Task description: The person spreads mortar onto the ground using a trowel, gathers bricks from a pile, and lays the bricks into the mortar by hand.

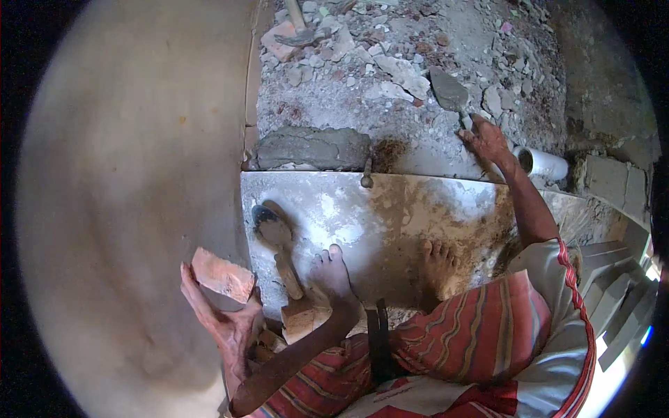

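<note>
While the left hand [230, 324] grips a broken red brick [223, 276] from below, fingers wrapped round its underside and thumb side, the piece sits raised just beside the big pale wall [125, 209] on the left. Right hand [486, 139] is stretched far out, fingers closed round the handle of a trowel [449, 92]; blade points up-left, lying flat on the rubble [404, 63]. Both bare feet rest on a mortar-stained slab [390, 216]: one foot [333, 275] near the middle, other foot [439, 261] to its right. A second trowel [275, 240] lies on the slab left of the feet, blade toward the top, handle running down to another brick chunk [300, 317] at the slab's near edge. Grey mortar lump [313, 148] sits along the slab's far edge, touching the wall corner. Hammer [301, 28] lies in the rubble at top (head partly on a brick scrap). White pipe [543, 164] lies just past the right wrist. Striped red cloth [481, 327] covers the lap.
</note>
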